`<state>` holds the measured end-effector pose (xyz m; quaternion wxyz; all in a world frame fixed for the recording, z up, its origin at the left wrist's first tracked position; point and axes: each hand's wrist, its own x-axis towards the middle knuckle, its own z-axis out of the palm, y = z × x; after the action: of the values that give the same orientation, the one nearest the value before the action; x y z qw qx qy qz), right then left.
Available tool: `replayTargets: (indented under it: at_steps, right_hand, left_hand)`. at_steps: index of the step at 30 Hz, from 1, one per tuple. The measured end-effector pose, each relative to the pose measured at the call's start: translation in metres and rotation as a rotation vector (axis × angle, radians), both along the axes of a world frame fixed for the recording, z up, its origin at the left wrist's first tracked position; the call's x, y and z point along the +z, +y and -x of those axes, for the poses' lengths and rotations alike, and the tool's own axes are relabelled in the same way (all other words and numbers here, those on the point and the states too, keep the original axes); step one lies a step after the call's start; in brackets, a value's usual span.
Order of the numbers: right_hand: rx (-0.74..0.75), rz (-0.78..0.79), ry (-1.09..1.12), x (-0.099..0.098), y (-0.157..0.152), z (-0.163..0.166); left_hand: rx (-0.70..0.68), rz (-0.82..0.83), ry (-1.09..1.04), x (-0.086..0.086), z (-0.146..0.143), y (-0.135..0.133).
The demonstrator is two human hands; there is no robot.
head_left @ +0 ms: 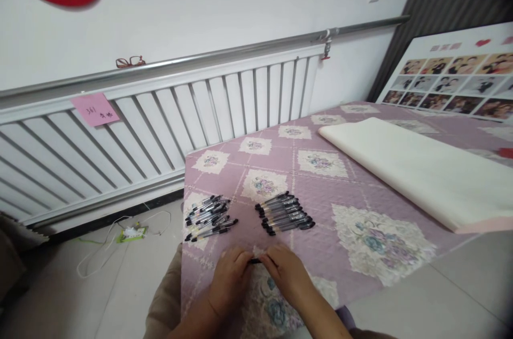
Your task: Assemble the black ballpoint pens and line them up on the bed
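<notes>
Between my two hands is a pen (255, 261), of which only a short dark stretch shows. My left hand (231, 275) is closed on its left end, and my right hand (282, 269) pinches its right end. Both hands are low over the near part of the table, fingertips close together. Beyond my left hand lies a loose pile of pens (210, 217) with black ends and clear barrels. Beyond my right hand, a second group of pens (284, 213) lies side by side in a neater row.
A purple floral cloth (312, 189) covers the table. A folded cream sheet or pad (420, 168) lies on the right, with a photo board (452, 77) behind it. A white radiator (200, 114) runs along the wall. On the floor at left is a power strip (134, 233) with cables.
</notes>
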<state>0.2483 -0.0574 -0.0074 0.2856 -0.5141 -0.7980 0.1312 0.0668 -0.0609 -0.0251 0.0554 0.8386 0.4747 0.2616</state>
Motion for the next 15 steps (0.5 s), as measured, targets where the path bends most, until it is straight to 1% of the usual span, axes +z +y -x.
replayTargets:
  at_steps: [4, 10, 15]
  right_hand:
    - [0.035, 0.022, 0.040, 0.0002, -0.0003, 0.0024]
    - [0.071, 0.102, 0.175, 0.0018, 0.0010, 0.0007]
    - [0.091, 0.147, 0.289, 0.0021, -0.0027, -0.0017]
  left_hand:
    - [0.002, 0.050, 0.029, 0.0024, 0.0000, 0.0000]
    - [-0.005, 0.028, 0.077, 0.0011, 0.0010, 0.0014]
    - [0.011, 0.064, 0.060, 0.0016, 0.0004, 0.0007]
